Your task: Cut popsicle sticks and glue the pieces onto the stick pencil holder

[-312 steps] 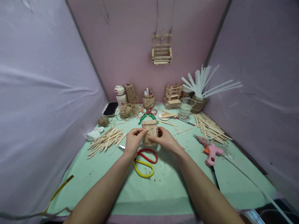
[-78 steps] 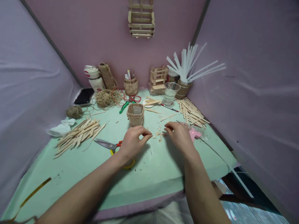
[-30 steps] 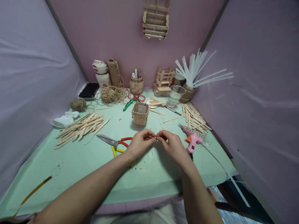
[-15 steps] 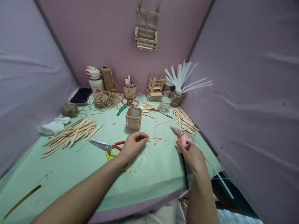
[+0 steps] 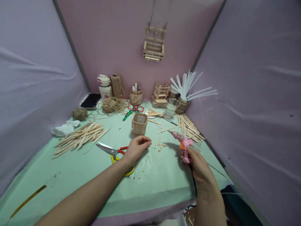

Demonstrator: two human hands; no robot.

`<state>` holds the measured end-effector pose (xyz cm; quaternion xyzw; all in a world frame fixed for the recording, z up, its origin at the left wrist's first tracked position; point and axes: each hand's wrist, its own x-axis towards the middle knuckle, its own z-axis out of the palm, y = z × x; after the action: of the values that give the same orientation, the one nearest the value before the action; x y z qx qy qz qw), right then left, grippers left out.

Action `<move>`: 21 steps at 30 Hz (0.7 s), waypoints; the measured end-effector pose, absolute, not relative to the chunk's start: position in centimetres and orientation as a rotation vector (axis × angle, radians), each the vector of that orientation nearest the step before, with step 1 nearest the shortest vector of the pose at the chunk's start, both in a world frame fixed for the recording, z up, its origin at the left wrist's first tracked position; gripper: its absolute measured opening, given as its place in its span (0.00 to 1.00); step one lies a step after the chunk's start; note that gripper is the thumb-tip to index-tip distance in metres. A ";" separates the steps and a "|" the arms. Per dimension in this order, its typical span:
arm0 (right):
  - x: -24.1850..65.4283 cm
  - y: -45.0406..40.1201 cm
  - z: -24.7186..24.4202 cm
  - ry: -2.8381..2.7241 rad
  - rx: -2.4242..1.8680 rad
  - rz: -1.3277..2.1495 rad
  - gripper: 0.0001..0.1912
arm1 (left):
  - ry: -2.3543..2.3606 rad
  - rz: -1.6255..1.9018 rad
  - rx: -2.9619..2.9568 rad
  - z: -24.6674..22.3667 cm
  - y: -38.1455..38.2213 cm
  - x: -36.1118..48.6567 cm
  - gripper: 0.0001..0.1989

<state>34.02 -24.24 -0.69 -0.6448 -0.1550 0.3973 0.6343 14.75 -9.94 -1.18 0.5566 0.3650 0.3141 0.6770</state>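
Pink glue gun (image 5: 187, 143) sits in the person's right hand (image 5: 199, 163), over the right side of the worktop (image 5: 77, 183), the fingers clamped around its grip. A white bottle (image 5: 105, 91) at the back carries reddish printing, too small to read. Pale green covering spreads over the worktop, marked with dark specks, and its front edge hangs down over purple cloth. Lilac cloth walls (image 5: 30, 103) close in both sides, and a slatted wooden rack (image 5: 154, 51) hangs before the pinkish back wall (image 5: 103, 40). The gun's nozzle points left and slightly away from the person; its barrel's long axis runs from there back toward the right, while the grip points down to a black cord (image 5: 193, 179). The left hand (image 5: 135, 150) is over the scissors (image 5: 113, 152), its fingers drawn close at the tips; whether they pinch anything cannot be told. Wood chips (image 5: 160, 145) lie between the hands, and a small square container (image 5: 139, 125) stands just beyond the left one
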 end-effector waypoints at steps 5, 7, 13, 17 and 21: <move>32.0 -23.7 -0.3 -0.248 -1.239 1.079 0.17 | 0.744 0.719 1.062 -1.5 -9.5 14.7 0.15; 31.2 -23.6 -0.1 -0.286 -1.266 1.057 0.18 | 0.709 0.724 0.968 -1.5 -9.3 14.6 0.16; 30.0 -23.6 -0.1 -0.575 -1.386 0.997 0.21 | 0.681 0.732 0.795 -1.5 -8.9 14.5 0.15; 29.8 -23.8 -0.3 -0.697 -1.493 0.922 0.21 | 0.687 0.750 0.744 -1.7 -8.8 14.6 0.15; 29.1 -24.0 -0.1 -0.757 -1.575 0.895 0.26 | 0.660 0.748 0.733 -1.9 -8.8 14.6 0.17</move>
<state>29.09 -23.97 -0.15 -0.6671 -0.3206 0.3789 0.5555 14.63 -8.79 -1.90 0.3433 0.3092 0.3505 0.8146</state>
